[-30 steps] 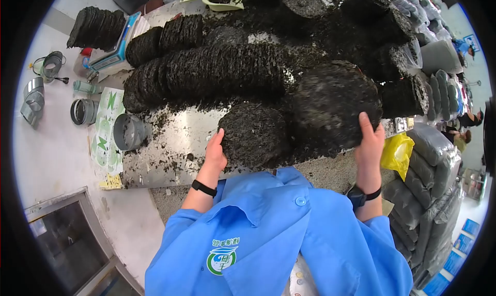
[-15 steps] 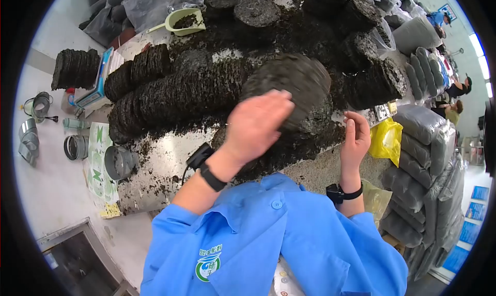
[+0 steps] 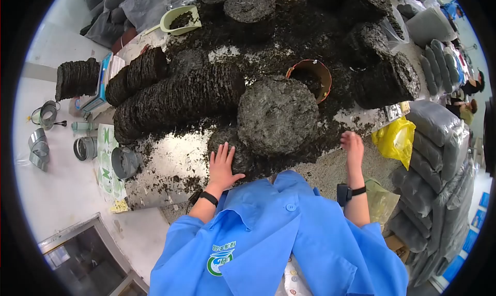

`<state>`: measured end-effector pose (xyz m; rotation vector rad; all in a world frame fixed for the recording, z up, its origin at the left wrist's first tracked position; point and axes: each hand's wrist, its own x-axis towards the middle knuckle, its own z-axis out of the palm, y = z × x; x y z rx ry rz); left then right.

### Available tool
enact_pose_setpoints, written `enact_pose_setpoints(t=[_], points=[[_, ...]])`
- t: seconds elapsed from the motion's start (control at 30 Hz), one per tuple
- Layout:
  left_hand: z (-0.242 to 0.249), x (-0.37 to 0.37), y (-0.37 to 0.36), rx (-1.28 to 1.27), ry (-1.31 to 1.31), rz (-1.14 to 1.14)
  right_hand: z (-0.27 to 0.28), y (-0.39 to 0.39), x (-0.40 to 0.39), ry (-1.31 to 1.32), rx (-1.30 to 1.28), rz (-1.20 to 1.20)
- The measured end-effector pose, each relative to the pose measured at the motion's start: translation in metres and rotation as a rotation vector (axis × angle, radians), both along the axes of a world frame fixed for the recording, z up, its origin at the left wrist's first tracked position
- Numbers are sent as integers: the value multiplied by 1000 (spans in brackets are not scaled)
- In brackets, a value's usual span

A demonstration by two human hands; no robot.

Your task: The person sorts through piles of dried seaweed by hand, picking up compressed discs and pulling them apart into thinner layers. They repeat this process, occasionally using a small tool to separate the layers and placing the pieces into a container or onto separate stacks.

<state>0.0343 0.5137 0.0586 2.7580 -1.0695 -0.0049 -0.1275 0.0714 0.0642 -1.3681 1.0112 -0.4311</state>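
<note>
A large round cake of dark, flaky, seaweed-like material (image 3: 279, 115) lies flat in the middle of the table. To its left, my left hand (image 3: 222, 171) has its fingers spread, the tips resting at the edge of a smaller dark round piece (image 3: 221, 135). It grips nothing. My right hand (image 3: 353, 147) hovers beyond the table's front edge, right of the large cake, with loosely bent fingers and nothing in them. Behind the cake stands a reddish-rimmed round container or ring (image 3: 328, 84) with dark flakes inside, partly hidden by the cake.
Long rows of dark cakes on edge (image 3: 178, 97) run along the left. Stacks of cakes (image 3: 250, 6) stand at the back and right. A pale green scoop (image 3: 168, 24), grey metal rings (image 3: 124, 163), a yellow bag (image 3: 397, 139) and piled grey sacks (image 3: 429, 125) surround the table.
The large cake, blurred beside my left hand before, now lies still and lower. My left hand has moved down and left, off it. The reddish-rimmed container has come into view. My right hand stays near its place.
</note>
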Motion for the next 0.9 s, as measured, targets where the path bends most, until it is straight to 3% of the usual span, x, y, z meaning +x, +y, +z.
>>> enact_pose_setpoints(t=[0.03,0.1,0.13,0.2,0.3,0.33,0.4,0.5,0.6,0.7,0.73,0.8,0.83,0.9], points=[[-9,8,10,-1,-1,9,-21,-9,3,127,132,46],[-23,18,28,-252,246,240,-48,-11,7,231,173,146],[10,31,16,-602,303,364,-58,-8,13,257,182,172],[98,65,-45,-789,23,303,-92,-2,27,256,143,243],[147,89,-132,-452,91,99,-141,12,60,209,120,316],[130,84,-146,-381,86,113,-149,18,74,260,108,293],[121,74,-151,-379,102,138,-152,28,96,315,107,273],[128,56,-133,-354,112,181,-140,33,104,263,380,207],[120,38,-110,-391,166,248,-150,32,109,310,256,317],[118,28,-108,-412,198,262,-155,29,104,624,-345,488],[119,26,-109,-430,210,265,-144,30,104,622,-339,481],[117,23,-110,-467,210,300,-122,34,102,321,196,284],[115,23,-112,-508,212,346,-127,28,99,318,201,279],[107,25,-106,-577,252,453,-154,8,87,-16,1037,242]])
